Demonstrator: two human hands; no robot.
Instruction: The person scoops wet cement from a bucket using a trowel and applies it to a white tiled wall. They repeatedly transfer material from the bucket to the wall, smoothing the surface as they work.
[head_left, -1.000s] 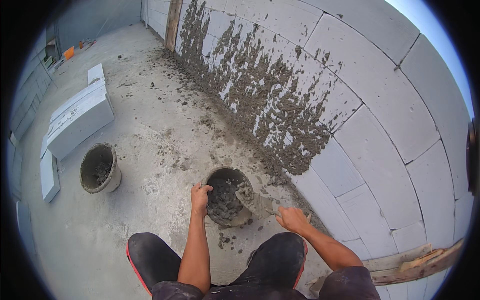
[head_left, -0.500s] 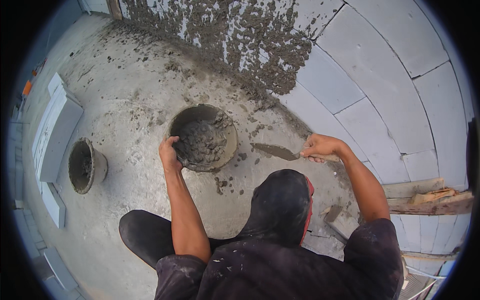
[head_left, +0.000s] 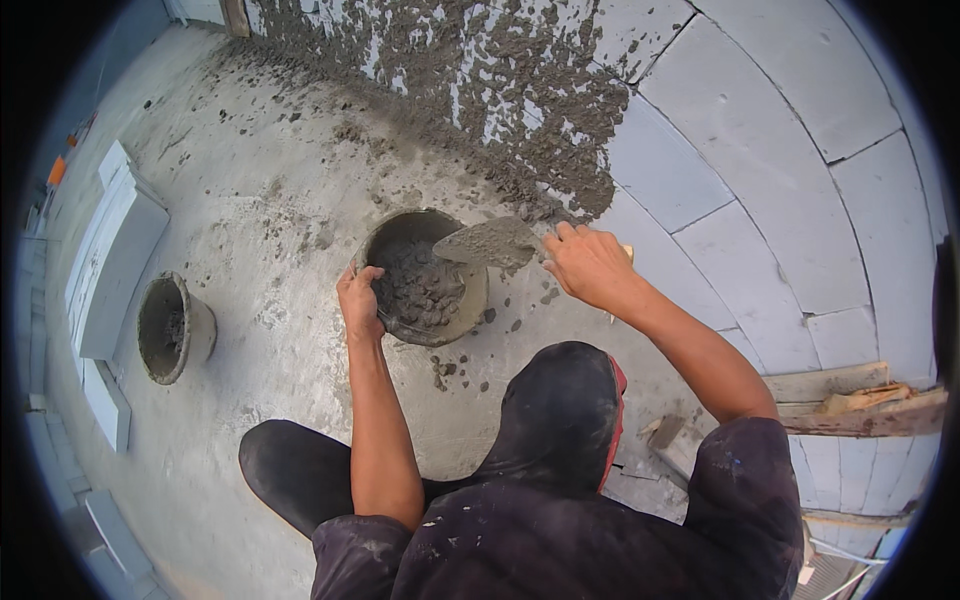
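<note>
Grey concrete floor (head_left: pixel 280 370), strewn with mortar crumbs (head_left: pixel 440 372), meeting a wall (head_left: pixel 740 160) of pale blocks; rough dark splatter (head_left: pixel 540 110) covers part of the wall. Your bucket (head_left: pixel 476 300) stands on the floor between you and the wall: round, rim crusted grey, inner side stained beige at right. Contents: mortar (head_left: pixel 418 290), grey, lumpy, damp-looking. Your left hand (head_left: pixel 358 300) pinches the bucket's rim at its left side. Your right hand (head_left: pixel 595 265) is wrapped round the trowel (head_left: pixel 490 243) by its handle, back of the hand up. Blade: broad, grey, coated with mortar, tip pointing left over the bucket's mouth; contact with the rim, cannot tell. To your left, a second bucket (head_left: pixel 202 325), grey-stained, some dark material inside. Beyond it, white blocks (head_left: pixel 125 265), stacked.
</note>
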